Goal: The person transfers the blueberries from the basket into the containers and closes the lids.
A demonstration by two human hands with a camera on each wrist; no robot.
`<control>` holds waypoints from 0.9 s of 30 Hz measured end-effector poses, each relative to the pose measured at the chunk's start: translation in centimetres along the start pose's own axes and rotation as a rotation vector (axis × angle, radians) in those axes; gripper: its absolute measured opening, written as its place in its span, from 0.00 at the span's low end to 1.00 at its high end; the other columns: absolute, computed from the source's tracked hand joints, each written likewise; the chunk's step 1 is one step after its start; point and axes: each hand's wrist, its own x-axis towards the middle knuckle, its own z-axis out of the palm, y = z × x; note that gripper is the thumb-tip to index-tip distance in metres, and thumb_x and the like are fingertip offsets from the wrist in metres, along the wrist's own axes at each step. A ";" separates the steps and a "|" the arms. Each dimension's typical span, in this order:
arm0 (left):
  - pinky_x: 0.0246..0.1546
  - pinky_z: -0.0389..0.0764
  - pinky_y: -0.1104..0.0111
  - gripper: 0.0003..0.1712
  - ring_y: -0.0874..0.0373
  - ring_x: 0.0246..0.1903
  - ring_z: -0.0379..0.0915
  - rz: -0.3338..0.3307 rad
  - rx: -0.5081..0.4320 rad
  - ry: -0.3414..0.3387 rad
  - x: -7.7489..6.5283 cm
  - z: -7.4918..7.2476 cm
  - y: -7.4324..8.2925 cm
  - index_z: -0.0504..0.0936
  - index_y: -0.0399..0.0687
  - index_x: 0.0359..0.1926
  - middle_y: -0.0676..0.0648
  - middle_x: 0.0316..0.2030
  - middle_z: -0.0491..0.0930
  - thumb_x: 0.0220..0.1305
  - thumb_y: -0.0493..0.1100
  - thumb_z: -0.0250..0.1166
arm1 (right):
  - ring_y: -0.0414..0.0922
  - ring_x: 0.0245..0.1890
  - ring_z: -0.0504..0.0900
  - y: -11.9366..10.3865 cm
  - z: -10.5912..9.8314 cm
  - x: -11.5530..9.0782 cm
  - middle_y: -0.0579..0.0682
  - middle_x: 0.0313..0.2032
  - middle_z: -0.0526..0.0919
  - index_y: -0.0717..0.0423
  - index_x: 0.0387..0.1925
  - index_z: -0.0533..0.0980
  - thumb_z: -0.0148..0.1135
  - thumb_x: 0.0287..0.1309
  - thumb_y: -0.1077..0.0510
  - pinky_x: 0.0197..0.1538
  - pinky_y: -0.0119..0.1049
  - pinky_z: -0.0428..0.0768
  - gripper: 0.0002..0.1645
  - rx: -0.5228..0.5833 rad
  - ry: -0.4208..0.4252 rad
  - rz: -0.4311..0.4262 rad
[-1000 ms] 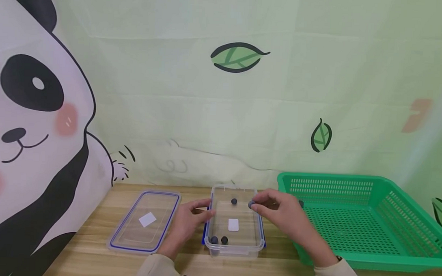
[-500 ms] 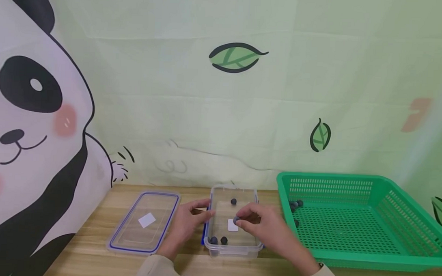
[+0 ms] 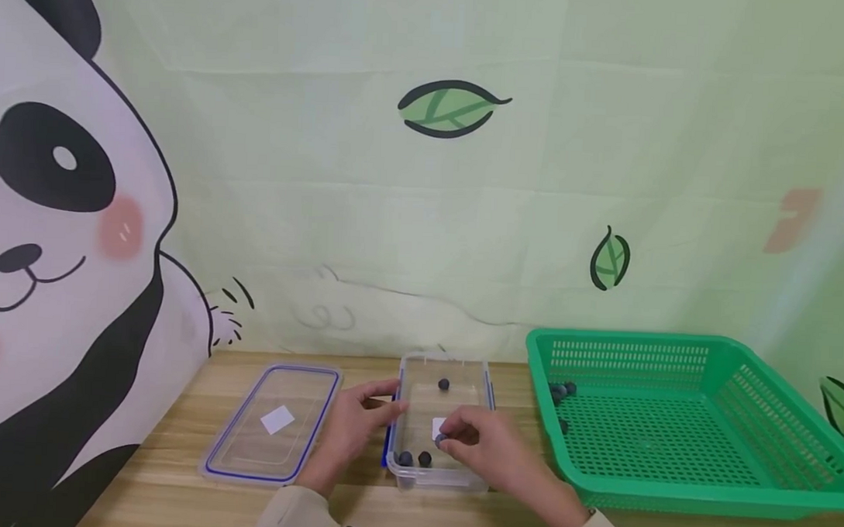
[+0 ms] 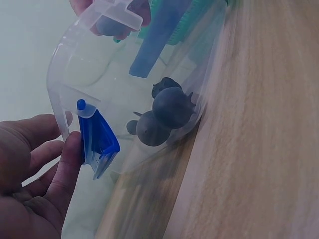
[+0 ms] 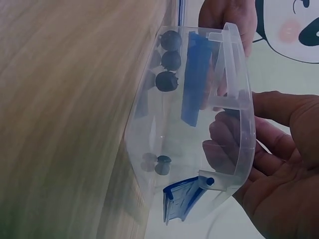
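Note:
A clear plastic food container (image 3: 456, 477) with blue latches sits on the table in the head view. My left hand (image 3: 350, 420) grips its left rim, thumb over the edge and a finger outside by the blue latch (image 4: 97, 142). Between the thumb and fingertips of my right hand (image 3: 492, 446) is a blueberry (image 3: 440, 441), pinched low over the container's near half. Inside, one blueberry (image 3: 444, 384) lies toward the back. Two more, a paler blueberry (image 3: 405, 457) and a darker blueberry (image 3: 425, 457), lie in the near left corner.
A green plastic basket (image 3: 665, 495) stands to the right, with several blueberries (image 3: 559, 391) along its left side. Left of the container lies its clear lid (image 3: 236, 476) with a blue seal. A panda-printed cloth (image 3: 465, 218) hangs behind the wooden table (image 3: 179, 418).
My right hand has carried the blueberry from the container's right rim leftward and down to its near half. The left hand keeps its grip on the left rim.

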 end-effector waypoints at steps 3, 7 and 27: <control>0.44 0.87 0.63 0.23 0.52 0.43 0.87 0.003 -0.004 0.002 0.0 0.0 0.0 0.86 0.38 0.60 0.39 0.54 0.87 0.65 0.37 0.77 | 0.40 0.36 0.84 0.0 0.0 0.0 0.43 0.36 0.87 0.57 0.39 0.86 0.76 0.63 0.63 0.41 0.32 0.84 0.05 -0.001 0.001 0.000; 0.44 0.87 0.63 0.23 0.52 0.43 0.87 0.007 -0.006 0.000 0.1 0.0 -0.1 0.86 0.37 0.60 0.39 0.54 0.87 0.65 0.36 0.76 | 0.41 0.36 0.84 -0.1 0.0 -0.1 0.43 0.36 0.86 0.58 0.40 0.86 0.76 0.63 0.64 0.41 0.32 0.84 0.05 -0.005 0.005 -0.001; 0.44 0.87 0.64 0.23 0.53 0.41 0.87 0.000 -0.014 0.007 0.2 0.1 -0.2 0.87 0.38 0.60 0.39 0.54 0.87 0.65 0.37 0.77 | 0.40 0.41 0.88 -4.5 -5.3 -1.3 0.42 0.40 0.90 0.53 0.43 0.87 0.73 0.68 0.59 0.50 0.43 0.87 0.04 -0.006 0.149 -0.088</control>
